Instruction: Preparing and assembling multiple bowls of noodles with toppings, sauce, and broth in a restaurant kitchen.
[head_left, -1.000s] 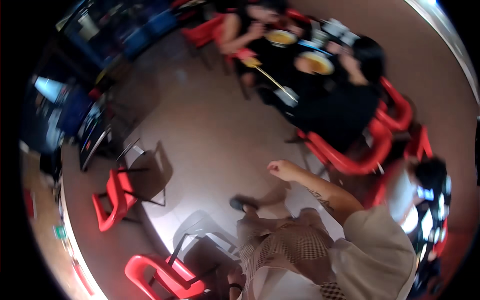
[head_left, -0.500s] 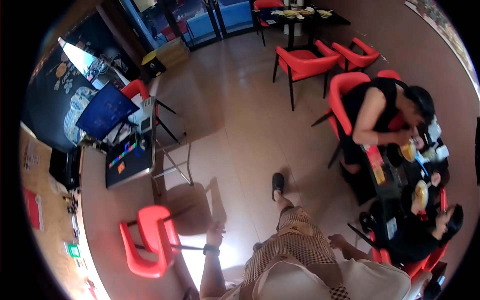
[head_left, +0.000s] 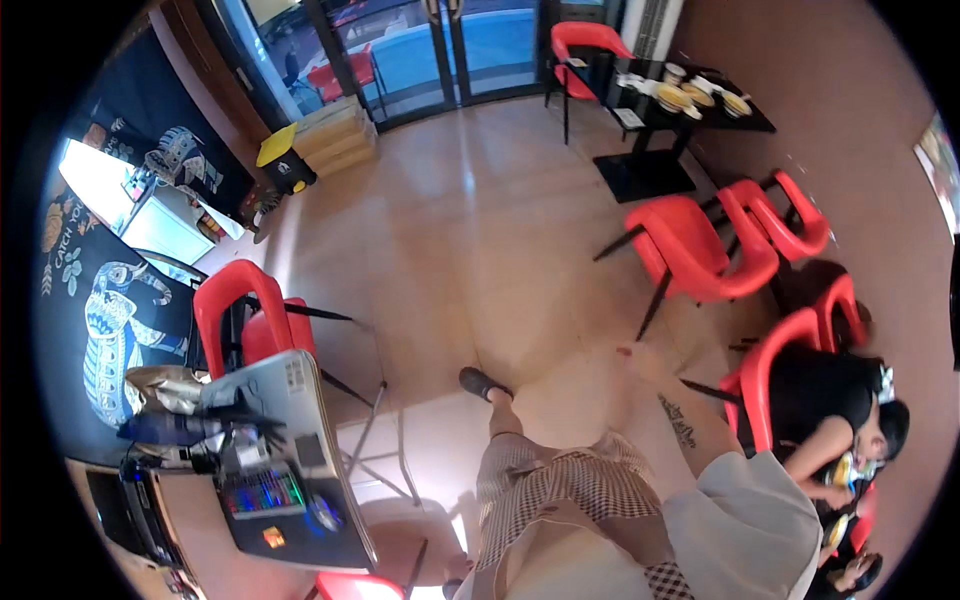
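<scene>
My right arm [head_left: 682, 430], with a dark tattoo on the forearm, swings out ahead over the floor. My right hand [head_left: 638, 360] is smeared by motion, so its fingers do not show clearly; it touches no furniture, and nothing can be made out in it. My left hand is out of the picture. Below me are my checked apron [head_left: 570, 490] and one dark clog [head_left: 486, 383] stepping forward on the tiles. Nearest to my right hand is a red chair [head_left: 690, 245] with black legs.
At the far right a black table [head_left: 745, 118] holds several used bowls [head_left: 672, 97]. Two people sit eating at the right edge; one person's arm [head_left: 815, 450] shows. On the left stand a desk with a lit keyboard [head_left: 262, 492], a red chair [head_left: 255, 320], and a yellow-lidded bin [head_left: 280, 148] beside boxes [head_left: 335, 140].
I have walked forward, so the desk, chairs and diners have slid back toward me. My right arm has swung forward from my side; my left hand has dropped out of view.
</scene>
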